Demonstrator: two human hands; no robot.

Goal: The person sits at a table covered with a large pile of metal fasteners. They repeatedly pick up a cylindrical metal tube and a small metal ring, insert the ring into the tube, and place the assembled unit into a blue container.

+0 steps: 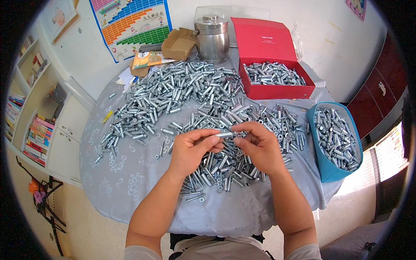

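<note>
Between my two hands, over the middle of the table, is a silvery expansion bolt (224, 134) lying nearly level. My left hand (196, 146) pinches its left end between thumb and fingers. The fingertips of my right hand (256, 143) close on its right end; the exact grip there is partly hidden. Directly below lies a loose pile of metal sleeves and bolts (225, 167), some of it covered by my hands. A larger heap of similar bolts (173, 89) spreads across the table's far left side.
A red box (277, 92) with its lid up holds more bolts at the far right. The teal fabric bin (336, 170) at the right edge is full too. At the back stand a steel pot (212, 41) and a small cardboard box (177, 44). A yellow pen (108, 116) lies left.
</note>
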